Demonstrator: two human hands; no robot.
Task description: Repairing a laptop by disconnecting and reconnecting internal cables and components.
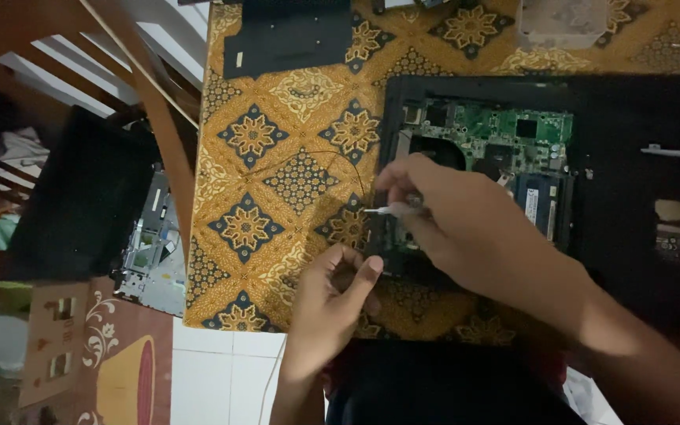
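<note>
An opened black laptop base [631,197] lies upside down on a patterned gold and blue cloth [293,118], its green circuit board [505,134] exposed. My right hand [458,220] reaches across the laptop's left edge and pinches a small white-tipped tool [383,210] that points left. My left hand [340,291] rests at the near left corner of the laptop with its fingers curled loosely, the thumb raised; I cannot see anything in it. A thin dark wire [340,161] curves over the cloth just left of the laptop.
A black cover panel [289,39] lies on the cloth at the far left. A translucent container [560,20] sits at the far edge. Left of the table stand a wooden chair frame [159,118], a dark panel [80,197] and a metal part [151,260] on the floor.
</note>
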